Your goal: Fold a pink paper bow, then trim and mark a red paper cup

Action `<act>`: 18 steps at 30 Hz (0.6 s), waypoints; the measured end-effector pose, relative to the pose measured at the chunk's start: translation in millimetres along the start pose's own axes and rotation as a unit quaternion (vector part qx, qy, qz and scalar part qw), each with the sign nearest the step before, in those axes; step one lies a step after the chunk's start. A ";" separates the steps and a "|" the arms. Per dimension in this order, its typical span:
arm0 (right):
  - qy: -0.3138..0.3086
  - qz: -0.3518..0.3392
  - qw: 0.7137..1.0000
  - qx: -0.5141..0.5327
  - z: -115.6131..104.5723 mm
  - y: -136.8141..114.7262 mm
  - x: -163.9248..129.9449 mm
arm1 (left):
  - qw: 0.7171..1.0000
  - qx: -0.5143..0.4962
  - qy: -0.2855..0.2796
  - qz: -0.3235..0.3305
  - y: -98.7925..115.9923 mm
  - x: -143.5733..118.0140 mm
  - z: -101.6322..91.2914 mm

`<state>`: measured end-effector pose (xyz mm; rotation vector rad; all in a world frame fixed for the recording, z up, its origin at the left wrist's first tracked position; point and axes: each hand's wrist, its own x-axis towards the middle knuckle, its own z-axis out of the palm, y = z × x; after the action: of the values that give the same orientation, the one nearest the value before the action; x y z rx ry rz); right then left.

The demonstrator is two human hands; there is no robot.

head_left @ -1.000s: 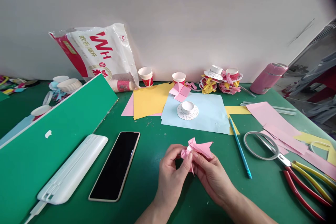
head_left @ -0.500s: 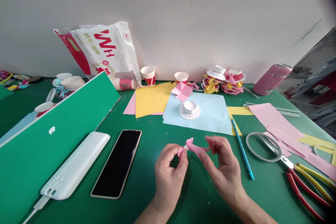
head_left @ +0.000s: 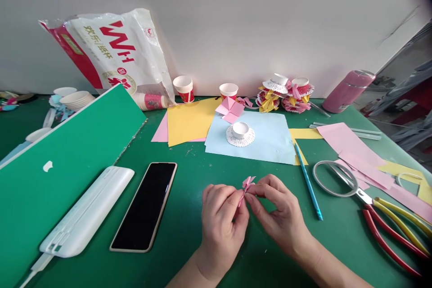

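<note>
Pinching folded pink paper [head_left: 249,182], the left hand [head_left: 221,218] and right hand [head_left: 281,213] share a fingertip grip.

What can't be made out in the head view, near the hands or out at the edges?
All in the head view:
- Pink paper piece: partly hidden by the left hand and right hand.
- Scissors: handle ends lost at the dark right edge.
- Stacked cups: lower parts hidden by the green board.
- White cable: far end cut off by the bottom edge.
</note>
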<state>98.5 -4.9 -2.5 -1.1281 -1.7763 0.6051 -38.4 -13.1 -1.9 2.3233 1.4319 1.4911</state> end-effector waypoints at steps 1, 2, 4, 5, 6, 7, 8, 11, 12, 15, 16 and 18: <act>-0.001 0.002 1.000 0.005 0.1 0.4 -0.2 | 1.000 0.006 -0.002 0.005 -0.3 0.3 0.1; -0.001 0.002 1.000 0.009 0.1 0.7 -0.3 | 1.000 0.012 -0.003 0.009 -0.6 0.7 0.1; -0.003 0.004 1.000 0.017 0.1 0.9 0.0 | 1.000 0.020 -0.003 0.015 -1.0 1.2 0.0; -0.003 0.005 1.000 0.020 -0.1 0.7 0.3 | 1.000 0.021 -0.004 0.016 -1.1 1.4 -0.2; -0.005 0.006 1.000 0.024 -0.3 0.5 0.7 | 1.000 0.023 -0.007 0.018 -1.0 1.5 -0.3; -0.008 0.008 1.000 0.026 -0.5 0.3 1.0 | 0.999 0.024 -0.008 0.020 -0.9 1.4 -0.5; -0.011 0.010 0.999 0.029 -0.8 0.0 1.4 | 0.999 0.026 -0.011 0.020 -0.8 1.3 -0.6; -0.022 0.018 0.999 0.033 -1.3 0.0 1.7 | 0.999 0.030 -0.012 0.022 -0.6 0.9 -0.5; -0.024 0.019 0.999 0.035 -1.3 0.2 1.7 | 0.999 0.031 -0.012 0.024 -0.7 0.8 -0.4; -0.027 0.021 0.999 0.040 -0.8 1.2 1.3 | 0.999 0.035 -0.014 0.031 -1.2 0.6 -0.4; -0.028 0.022 0.998 0.042 -0.5 1.5 1.3 | 0.999 0.036 -0.016 0.033 -1.4 0.5 -0.4; -0.032 0.027 0.998 0.048 -0.1 2.0 1.5 | 0.998 0.039 -0.020 0.036 -1.7 0.1 -0.7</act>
<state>99.2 -2.6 -3.4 -1.1042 -1.7554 0.7591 -40.1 -12.4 -2.2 2.4597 1.4366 1.4221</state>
